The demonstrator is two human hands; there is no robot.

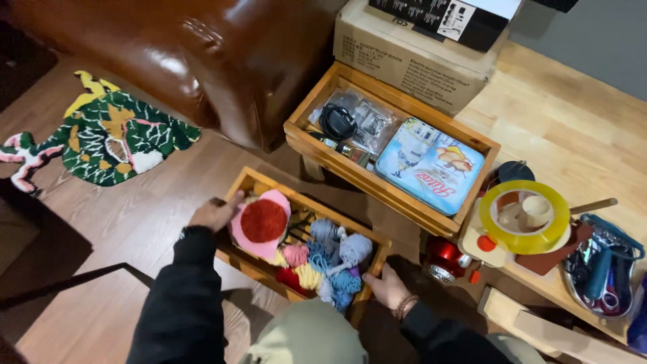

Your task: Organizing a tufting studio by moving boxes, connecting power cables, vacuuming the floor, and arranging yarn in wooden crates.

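Wooden and open-topped, the yarn crate [246,259] sits on the floor [128,222] between both hands, apparently gripped at opposite ends to keep it level. The left hand [214,214] closes its grip over the crate's far-left rim, beside a pink and red tufted piece [261,222]. Yarn balls [333,259] fill the middle. The right hand [385,286] clasps the near-right corner, fingers curled under.

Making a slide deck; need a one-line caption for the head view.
Both hands, left hand and right hand, grip a wooden crate of yarn.
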